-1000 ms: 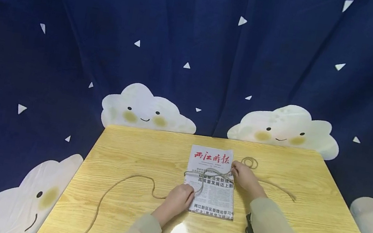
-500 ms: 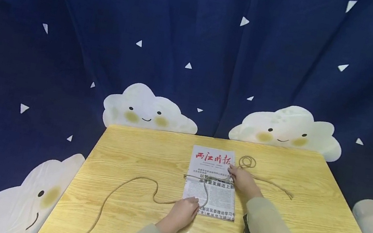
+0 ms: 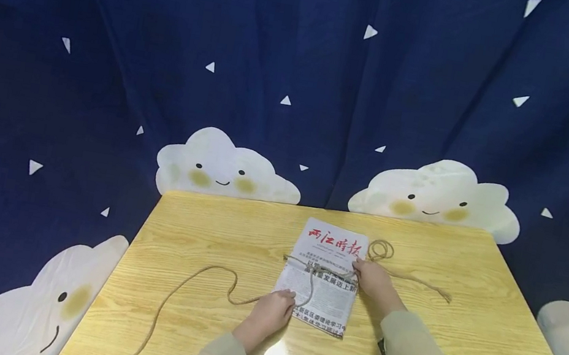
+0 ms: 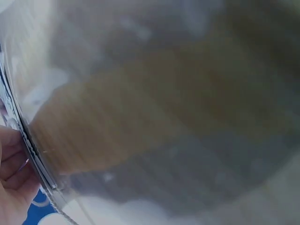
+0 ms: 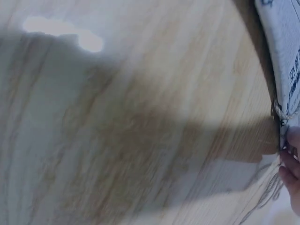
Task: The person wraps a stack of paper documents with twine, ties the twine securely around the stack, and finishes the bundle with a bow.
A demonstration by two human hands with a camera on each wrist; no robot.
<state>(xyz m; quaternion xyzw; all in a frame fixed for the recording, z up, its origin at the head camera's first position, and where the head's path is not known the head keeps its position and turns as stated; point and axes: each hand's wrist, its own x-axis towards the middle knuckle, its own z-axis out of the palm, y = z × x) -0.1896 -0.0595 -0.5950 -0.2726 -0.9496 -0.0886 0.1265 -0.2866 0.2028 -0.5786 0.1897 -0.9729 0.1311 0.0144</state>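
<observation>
On the wooden table (image 3: 209, 228): newspaper (image 3: 329, 299) and rope (image 3: 219, 267), both hands busy

My left hand (image 3: 273, 311) held the newspaper by its lower left edge, fingers curled at the side; in the left wrist view the paper's folded layers ran right against them. My right hand (image 3: 374, 279) pinched the opposite edge, roughly midway along, close to where the rope met the paper's side.

Between my hands, the newspaper: folded, print up, red title at the far end, set askew with its top leaning to the right. Could not tell whether it lay quite flat. The rope crossed its face from side to side and made a crossing near the middle; knotted or merely looped, too small to tell. From there one strand curved down to my left hand.

Farther left, the rope wandered over the table in bends to the near side. Past my right hand lay a small coil (image 3: 380, 250) of it and a loose end pointing right.

Beige sleeves (image 3: 415, 341) on both forearms. Behind the table, a navy cloth (image 3: 283, 47) with white triangles and smiling clouds.
</observation>
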